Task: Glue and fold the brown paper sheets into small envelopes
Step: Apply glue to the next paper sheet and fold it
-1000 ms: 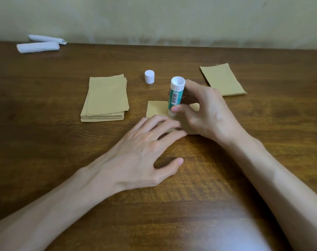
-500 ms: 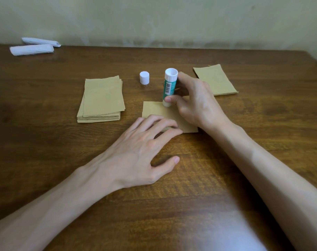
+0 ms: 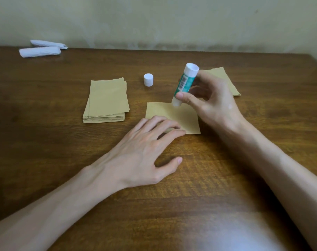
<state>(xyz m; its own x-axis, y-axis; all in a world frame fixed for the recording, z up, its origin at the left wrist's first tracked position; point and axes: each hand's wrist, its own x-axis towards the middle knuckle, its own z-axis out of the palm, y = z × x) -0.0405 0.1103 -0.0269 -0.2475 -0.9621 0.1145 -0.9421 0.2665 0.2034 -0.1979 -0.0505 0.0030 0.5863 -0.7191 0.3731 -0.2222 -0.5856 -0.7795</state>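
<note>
You're mid-gluing: right grip (image 3: 213, 104) pinches the glue stick (image 3: 185, 84), tip on the 12 o'clock edge of the sheet (image 3: 172, 115); left grip (image 3: 145, 151), fingers straight, pins its 7 o'clock corner. Next, sweep evenly along that edge.

Plain room, a table used for paper craft.
A dark wooden table (image 3: 45, 160) meets a bare, stained pale wall (image 3: 154, 19); a stack of brown sheets (image 3: 107, 98), a glue stick (image 3: 185, 82) and its white cap (image 3: 148, 79) are mid-table, white paper rolls (image 3: 40, 51) far left.
</note>
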